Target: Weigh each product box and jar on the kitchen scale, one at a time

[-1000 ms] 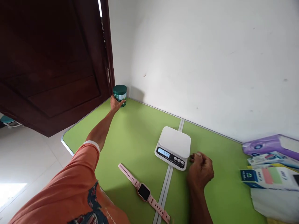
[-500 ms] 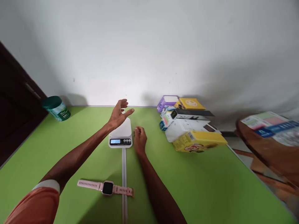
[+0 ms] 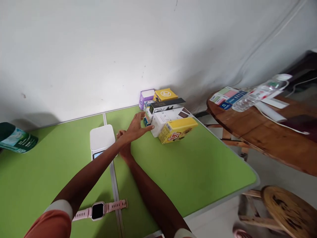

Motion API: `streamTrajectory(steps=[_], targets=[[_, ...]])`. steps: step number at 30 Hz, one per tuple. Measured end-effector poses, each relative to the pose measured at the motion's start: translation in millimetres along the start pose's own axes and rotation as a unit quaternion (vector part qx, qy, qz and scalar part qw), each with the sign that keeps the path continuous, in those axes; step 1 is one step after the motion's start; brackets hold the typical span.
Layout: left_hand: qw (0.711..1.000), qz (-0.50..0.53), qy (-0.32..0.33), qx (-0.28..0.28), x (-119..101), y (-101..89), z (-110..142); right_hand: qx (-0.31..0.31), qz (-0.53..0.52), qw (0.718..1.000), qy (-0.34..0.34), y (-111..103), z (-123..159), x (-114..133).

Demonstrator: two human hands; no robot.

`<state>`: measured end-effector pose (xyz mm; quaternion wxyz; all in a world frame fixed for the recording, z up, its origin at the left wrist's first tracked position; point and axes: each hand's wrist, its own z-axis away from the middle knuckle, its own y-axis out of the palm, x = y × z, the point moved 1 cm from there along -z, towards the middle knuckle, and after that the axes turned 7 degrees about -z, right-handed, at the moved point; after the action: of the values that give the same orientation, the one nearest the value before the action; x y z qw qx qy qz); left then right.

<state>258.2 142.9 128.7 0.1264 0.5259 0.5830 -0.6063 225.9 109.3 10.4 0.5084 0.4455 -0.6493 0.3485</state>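
My left hand (image 3: 136,128) is open and reaches across my right wrist. Its fingertips are by a small white-and-blue box (image 3: 148,118), and its thumb lies at the corner of a larger white box (image 3: 158,121); whether it touches them I cannot tell. My right hand (image 3: 125,150) rests on the table beside the scale, fingers curled, partly hidden by the left arm; nothing shows in it. The white digital scale (image 3: 102,137) has a bare platform, its display partly covered by my left forearm. Nearer me lies a pink-strapped smartwatch (image 3: 98,211).
A yellow box (image 3: 177,129), a black box (image 3: 167,105), an orange-yellow box (image 3: 165,95) and a purple box (image 3: 146,98) stand grouped near the wall. A green tub (image 3: 18,138) is far left. Right are a wooden table (image 3: 262,132) with a plastic bottle (image 3: 262,92), and a stool (image 3: 289,211).
My left hand has moved right, from over the scale to the boxes, crossing above my right hand. The view has turned right, bringing the bottle and stool into sight.
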Motion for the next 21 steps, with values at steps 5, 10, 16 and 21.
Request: streamTrajectory(steps=[5, 10, 16, 21], targets=[[0.998, -0.010, 0.059, -0.011, -17, 31.7, 26, -0.037, 0.006, 0.999, -0.003, 1, -2, 2], [0.993, -0.054, 0.101, -0.035, -36, 61.7, 31, -0.039, 0.025, 0.999, -0.008, -2, 0, 6], [0.978, -0.150, 0.111, -0.092, -55, 84.7, 25, -0.015, 0.016, 1.000, -0.016, -5, 1, 7], [0.978, -0.137, 0.117, -0.108, -64, 99.0, 26, -0.010, 0.018, 1.000, -0.021, -5, 1, 6]])
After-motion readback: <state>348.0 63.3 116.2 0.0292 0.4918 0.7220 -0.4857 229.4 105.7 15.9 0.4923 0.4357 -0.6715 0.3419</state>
